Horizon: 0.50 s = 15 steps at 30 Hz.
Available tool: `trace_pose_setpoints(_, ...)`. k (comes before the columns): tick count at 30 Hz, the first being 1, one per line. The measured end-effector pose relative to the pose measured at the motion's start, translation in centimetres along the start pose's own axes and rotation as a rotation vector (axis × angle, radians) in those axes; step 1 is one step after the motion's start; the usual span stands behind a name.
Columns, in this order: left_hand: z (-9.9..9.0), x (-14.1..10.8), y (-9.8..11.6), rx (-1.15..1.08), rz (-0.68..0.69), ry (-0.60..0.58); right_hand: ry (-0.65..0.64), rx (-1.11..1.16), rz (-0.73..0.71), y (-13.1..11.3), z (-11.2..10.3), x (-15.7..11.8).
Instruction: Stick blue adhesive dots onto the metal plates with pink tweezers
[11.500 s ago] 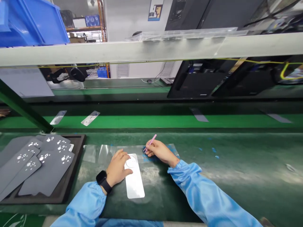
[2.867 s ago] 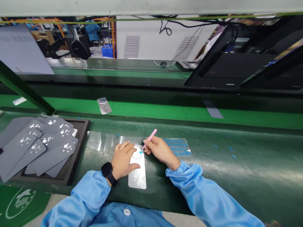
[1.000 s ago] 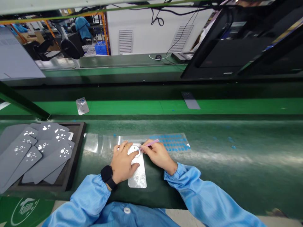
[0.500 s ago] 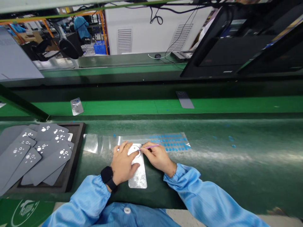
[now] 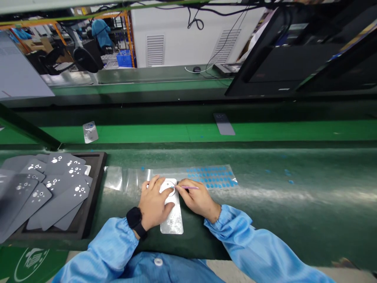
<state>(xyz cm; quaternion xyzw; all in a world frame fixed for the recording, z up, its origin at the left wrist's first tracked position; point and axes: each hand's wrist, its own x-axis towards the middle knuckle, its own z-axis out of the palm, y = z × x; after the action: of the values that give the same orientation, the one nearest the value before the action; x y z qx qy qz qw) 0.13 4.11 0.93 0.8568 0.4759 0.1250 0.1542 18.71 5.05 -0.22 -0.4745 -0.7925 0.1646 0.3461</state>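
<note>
1. Silver plate (image 5: 172,223): smooth, glossy, metal-looking, with a mottled sheen.
2. Pink tweezers (image 5: 191,187), at 3 o'clock from the plate: slim, smooth, apparently plastic.
3. Clear film (image 5: 113,177), at 12 o'clock: glossy plastic bearing blue dots (image 5: 210,179).
4. Grey cards (image 5: 63,208), at 9 o'clock: smooth, matt.
5. Black tray (image 5: 97,188) beneath them: matt, possibly foam.
6. Green desk (image 5: 294,208): glossy, rubbery, scuffed.
7. Blue sleeves (image 5: 250,239), at 6 o'clock: thin, faintly shiny cloth.

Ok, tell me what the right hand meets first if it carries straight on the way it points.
The right hand points left along its pink tweezers. Going straight on, it would probably meet the ring on the silver plate first, at the tweezer tip, though depth is hard to judge. The left hand lies just beyond.
</note>
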Motion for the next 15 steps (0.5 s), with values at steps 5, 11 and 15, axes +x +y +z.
trace_pose_setpoints(5,0.2,0.0,-0.1,-0.002,0.004,0.000,-0.019,-0.036,-0.006,-0.1,-0.1,-0.1)
trace_pose_setpoints(11,0.6,-0.3,-0.1,0.004,0.020,0.028,0.022,0.063,0.113,-0.2,-0.4,-0.1)
trace_pose_setpoints(15,0.7,-0.6,-0.1,0.054,0.012,0.103,0.099,0.096,0.197,-0.1,-1.3,1.8)
